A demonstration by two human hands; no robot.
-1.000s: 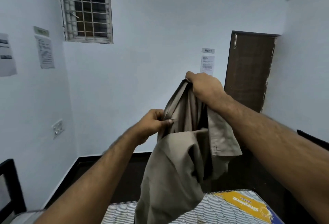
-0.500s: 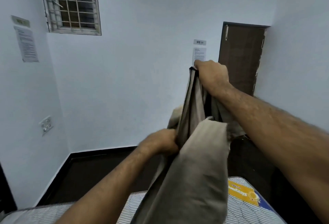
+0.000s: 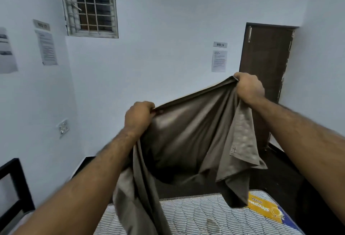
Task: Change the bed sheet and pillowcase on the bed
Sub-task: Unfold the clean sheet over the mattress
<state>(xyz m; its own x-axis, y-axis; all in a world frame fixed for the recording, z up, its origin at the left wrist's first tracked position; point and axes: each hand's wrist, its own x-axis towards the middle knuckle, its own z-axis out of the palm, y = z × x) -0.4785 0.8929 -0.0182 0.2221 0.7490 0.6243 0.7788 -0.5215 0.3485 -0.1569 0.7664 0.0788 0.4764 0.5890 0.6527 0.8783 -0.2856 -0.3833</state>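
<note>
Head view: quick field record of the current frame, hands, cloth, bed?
left hand: grips the top hem of the grey-brown fabric sheet
right hand: grips the same hem, higher
sheet: held up, stretched between both hands, lower part hanging over the bed
striped quilted mattress: bare, yellow and blue label at its right corner
background: dark brown wooden door, barred window

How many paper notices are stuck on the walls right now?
3: one at the left frame edge, one left of the window, one beside the door. Small labels sit above two. Others may be out of frame.
</note>
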